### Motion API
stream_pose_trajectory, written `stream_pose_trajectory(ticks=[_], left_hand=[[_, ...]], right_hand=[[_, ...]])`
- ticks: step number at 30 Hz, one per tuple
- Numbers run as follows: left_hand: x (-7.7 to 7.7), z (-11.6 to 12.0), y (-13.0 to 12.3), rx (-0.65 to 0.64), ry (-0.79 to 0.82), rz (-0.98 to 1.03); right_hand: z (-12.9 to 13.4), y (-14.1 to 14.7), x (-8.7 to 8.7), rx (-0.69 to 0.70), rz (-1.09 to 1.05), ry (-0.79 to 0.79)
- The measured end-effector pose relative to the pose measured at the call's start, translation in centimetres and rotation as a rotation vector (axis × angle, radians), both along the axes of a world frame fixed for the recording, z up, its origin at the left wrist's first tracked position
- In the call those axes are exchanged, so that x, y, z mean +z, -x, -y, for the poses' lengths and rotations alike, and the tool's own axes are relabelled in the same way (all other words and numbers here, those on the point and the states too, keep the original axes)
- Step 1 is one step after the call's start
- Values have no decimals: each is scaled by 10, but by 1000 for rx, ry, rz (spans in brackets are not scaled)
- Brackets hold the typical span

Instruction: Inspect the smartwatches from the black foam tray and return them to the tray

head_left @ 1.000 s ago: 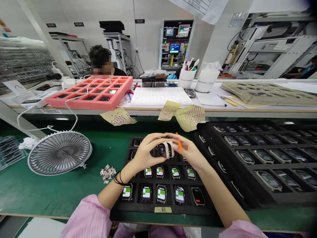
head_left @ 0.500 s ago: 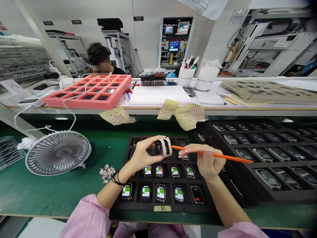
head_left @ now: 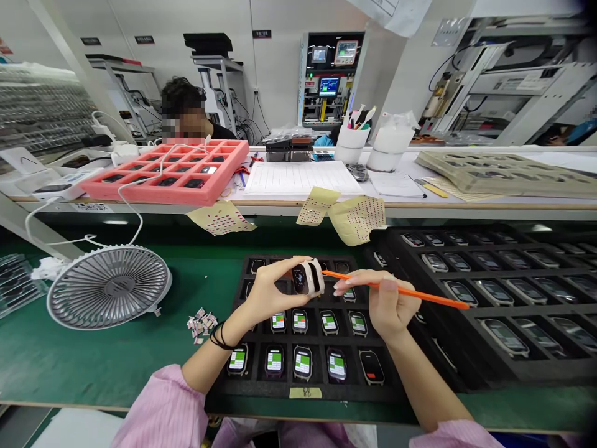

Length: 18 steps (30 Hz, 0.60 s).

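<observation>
Between the thumb and fingers of my left hand (head_left: 267,287) is a smartwatch body (head_left: 302,278) in a pale case, tilted on edge, its dark screen facing left. My right hand (head_left: 390,303) grips a thin orange stick (head_left: 426,297) like a pen; its tip reaches the right side of the watch, and whether it touches I cannot tell. Both hands are above a black foam tray (head_left: 326,393) whose pockets hold several watch bodies. Many show green and white screens; a watch (head_left: 372,367) at the lower right shows a red mark.
Left stands a grey fan (head_left: 109,287), with small scraps (head_left: 202,325) beside it. More watches fill black trays (head_left: 466,361) at right. On the shelf are a pink foam tray (head_left: 205,194), paper sheets (head_left: 298,177) and a pen cup (head_left: 349,146). A person (head_left: 186,112) sits behind.
My right hand and the orange stick have shifted slightly left. My left hand holds the watch in nearly the same place.
</observation>
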<state>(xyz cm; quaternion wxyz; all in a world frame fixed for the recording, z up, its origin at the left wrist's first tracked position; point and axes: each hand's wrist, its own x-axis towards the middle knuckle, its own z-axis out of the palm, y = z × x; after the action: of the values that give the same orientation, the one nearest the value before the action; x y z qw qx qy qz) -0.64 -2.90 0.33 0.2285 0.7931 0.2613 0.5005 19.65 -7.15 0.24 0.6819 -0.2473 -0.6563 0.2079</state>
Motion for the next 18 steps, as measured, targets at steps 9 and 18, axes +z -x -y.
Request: stream_pose_trajectory(ticks=[9,18], left_hand=[[4,2,-1,-8,91,-4],[1,1,1,2,3,-14]], right_hand=[[4,0,4,38,13,20],[6,4,4,80,72,59]])
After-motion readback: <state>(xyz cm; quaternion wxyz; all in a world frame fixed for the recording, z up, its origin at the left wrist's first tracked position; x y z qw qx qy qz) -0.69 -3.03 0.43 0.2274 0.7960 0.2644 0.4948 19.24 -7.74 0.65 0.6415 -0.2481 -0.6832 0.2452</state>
